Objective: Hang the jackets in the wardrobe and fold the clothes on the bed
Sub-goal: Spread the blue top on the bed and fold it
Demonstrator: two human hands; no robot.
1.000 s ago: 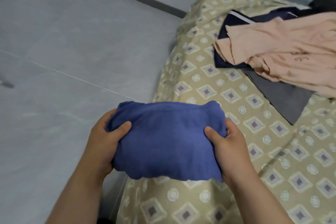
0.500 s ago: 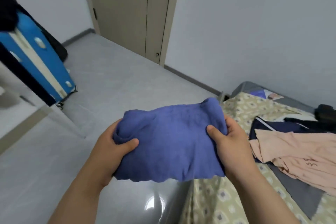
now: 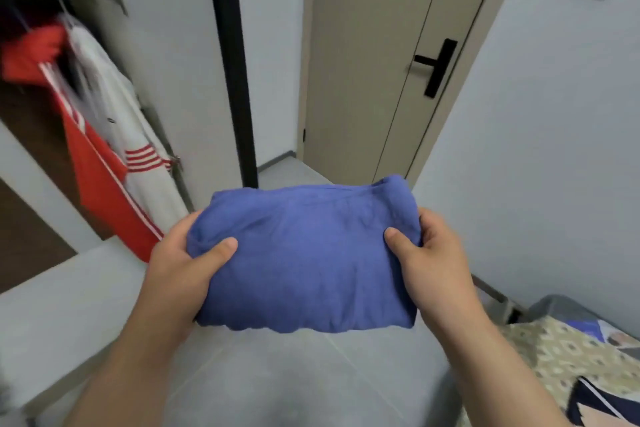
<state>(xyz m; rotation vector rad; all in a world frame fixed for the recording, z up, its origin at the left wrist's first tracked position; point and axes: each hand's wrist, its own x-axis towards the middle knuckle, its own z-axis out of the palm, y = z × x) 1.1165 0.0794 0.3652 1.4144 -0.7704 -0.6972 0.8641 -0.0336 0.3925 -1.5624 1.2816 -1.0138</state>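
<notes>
The left hand (image 3: 180, 263) and right hand (image 3: 433, 260) each clamp 1 end of the folded blue bundle (image 3: 304, 260), thumbs pressed on top and fingers curled round the edges, so it hangs in mid-air between them. To my eye the risk sits right there: the middle has no support and the lower edge already ripples, so if either thumb slackens the folds could slide open. It would then land on the grey floor (image 3: 263, 378) directly below, not on the bed (image 3: 554, 354), which lies off at the lower right. Carrying it 2-handed also leaves no free hand to steady anything. Further off on the left, 2 jackets, 1 red (image 3: 100, 177) and 1 white (image 3: 138, 135), hang at the open wardrobe (image 3: 31, 107). Pushing the bundle in past them might drag 1 off its hanger, though blur hides how they hang. The door (image 3: 363, 62) beyond is shut.
</notes>
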